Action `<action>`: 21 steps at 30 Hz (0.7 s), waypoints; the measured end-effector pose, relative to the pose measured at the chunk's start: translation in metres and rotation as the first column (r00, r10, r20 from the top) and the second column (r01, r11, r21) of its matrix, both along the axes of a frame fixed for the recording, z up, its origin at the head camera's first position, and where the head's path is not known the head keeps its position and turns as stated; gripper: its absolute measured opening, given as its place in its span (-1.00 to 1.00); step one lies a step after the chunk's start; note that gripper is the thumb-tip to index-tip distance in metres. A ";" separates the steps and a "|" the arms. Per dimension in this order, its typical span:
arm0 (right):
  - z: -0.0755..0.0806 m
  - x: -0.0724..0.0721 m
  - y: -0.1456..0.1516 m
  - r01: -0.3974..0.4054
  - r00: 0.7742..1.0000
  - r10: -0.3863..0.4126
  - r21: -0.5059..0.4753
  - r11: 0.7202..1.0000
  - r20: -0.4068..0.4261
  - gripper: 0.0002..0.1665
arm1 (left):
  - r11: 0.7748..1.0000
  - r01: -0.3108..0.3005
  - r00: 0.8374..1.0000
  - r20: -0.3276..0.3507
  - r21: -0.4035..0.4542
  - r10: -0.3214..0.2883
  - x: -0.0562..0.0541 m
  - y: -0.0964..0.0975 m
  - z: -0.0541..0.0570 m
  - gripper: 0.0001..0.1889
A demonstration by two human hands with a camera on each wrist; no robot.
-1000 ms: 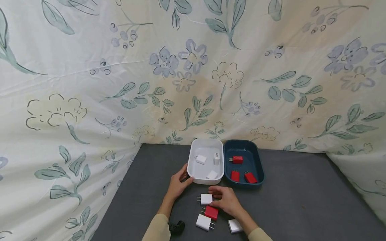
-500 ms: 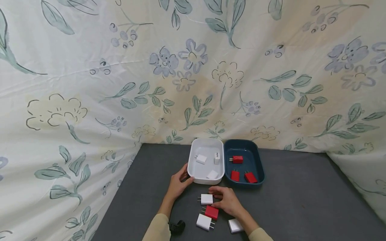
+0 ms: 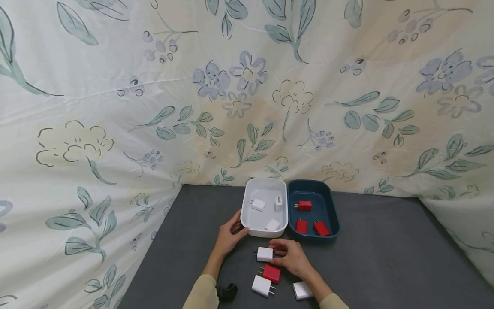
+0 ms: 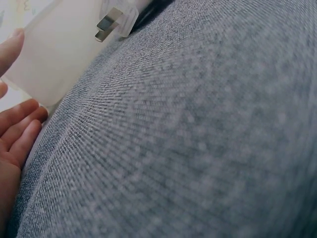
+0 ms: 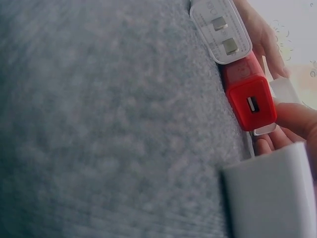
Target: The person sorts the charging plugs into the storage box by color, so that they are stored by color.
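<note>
White plug [image 3: 264,254]: on bench [image 3: 378,249], nearest white tray [image 3: 266,234]; unmoved this past second, work seems stalled.
Right hand [image 3: 290,256]: at plug's end; cannot tell if grip pinches.
Left hand [image 3: 227,238]: grip wide, at tray corner.

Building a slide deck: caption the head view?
Left hand at white tray, right hand beside white charger, red chargers in blue tray.

Backdrop: a pale cloth [image 3: 247,141] spreads before me, printed with green leaves, lilac blossoms and yellowish outlined flowers.
Folds: soft creases, most plainly to my left.
Surface: a dark grey tabletop [image 3: 386,249], finely woven up close, its far edge meeting the cloth.
Light: whiter at my left, beige-tinted towards my right.
</note>
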State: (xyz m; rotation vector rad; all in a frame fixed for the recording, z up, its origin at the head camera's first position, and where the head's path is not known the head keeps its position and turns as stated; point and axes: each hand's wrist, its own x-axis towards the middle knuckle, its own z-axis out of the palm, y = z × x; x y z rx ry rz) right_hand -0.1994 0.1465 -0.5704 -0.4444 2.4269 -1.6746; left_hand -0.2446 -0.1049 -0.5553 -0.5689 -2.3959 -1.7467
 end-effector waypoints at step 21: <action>0.005 0.003 -0.003 0.061 0.998 -0.063 -0.083 0.995 -0.021 -0.37 | 1.000 -0.006 1.000 -0.009 0.015 0.006 -0.002 0.000 -0.003 -0.26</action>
